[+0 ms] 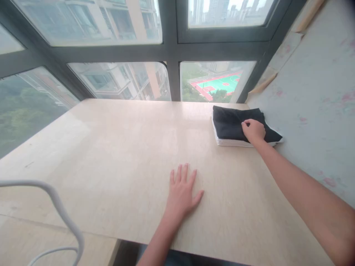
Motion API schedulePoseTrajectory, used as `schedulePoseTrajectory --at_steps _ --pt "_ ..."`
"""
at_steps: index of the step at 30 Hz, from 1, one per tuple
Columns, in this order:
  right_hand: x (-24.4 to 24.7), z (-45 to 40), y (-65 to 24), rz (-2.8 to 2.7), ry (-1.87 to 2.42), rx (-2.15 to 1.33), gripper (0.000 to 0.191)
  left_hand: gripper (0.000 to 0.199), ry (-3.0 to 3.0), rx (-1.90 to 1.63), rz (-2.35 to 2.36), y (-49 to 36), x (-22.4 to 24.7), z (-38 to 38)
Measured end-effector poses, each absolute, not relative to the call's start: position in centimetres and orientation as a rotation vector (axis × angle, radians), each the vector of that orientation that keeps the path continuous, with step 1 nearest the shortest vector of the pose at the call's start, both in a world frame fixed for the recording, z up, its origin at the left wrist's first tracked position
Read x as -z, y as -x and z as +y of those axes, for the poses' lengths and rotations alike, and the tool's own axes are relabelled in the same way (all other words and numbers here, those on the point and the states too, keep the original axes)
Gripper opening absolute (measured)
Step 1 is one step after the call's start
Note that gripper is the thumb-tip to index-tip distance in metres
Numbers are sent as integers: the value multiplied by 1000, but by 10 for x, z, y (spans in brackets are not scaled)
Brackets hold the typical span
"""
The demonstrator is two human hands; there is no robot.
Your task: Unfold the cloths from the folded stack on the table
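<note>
At the far right of the pale tabletop (124, 147) lies a flat stack with folded black cloth (229, 123) on top and white layers (233, 142) under it. My right hand (253, 130) rests on the black cloth, its thumb and index finger pinched together on the fabric. The cloth's right corner spreads out toward the wall. Nearer the front edge, my left hand (181, 194) lies palm down on the bare tabletop with its fingers spread. It holds nothing and is apart from the stack.
A thick grey-white tube (59, 207) curves over the table's left front. Dark-framed windows (174, 55) border the back and left. A wall with peeling floral wallpaper (313, 111) rises close to the stack on the right. The table's front edge shows below my left hand.
</note>
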State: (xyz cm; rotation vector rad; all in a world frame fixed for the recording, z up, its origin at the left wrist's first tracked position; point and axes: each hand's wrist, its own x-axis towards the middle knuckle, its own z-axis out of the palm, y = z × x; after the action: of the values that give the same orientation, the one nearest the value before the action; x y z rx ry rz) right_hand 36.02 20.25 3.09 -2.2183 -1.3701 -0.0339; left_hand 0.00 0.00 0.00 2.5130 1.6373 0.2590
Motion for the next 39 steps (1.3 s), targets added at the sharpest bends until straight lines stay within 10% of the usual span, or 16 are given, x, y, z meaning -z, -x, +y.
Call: schedulePoseTrajectory --at_steps 39 --pt "-115 177 -330 -1512 1993 163 22 65 -2417 -450 1613 0 -1 -2"
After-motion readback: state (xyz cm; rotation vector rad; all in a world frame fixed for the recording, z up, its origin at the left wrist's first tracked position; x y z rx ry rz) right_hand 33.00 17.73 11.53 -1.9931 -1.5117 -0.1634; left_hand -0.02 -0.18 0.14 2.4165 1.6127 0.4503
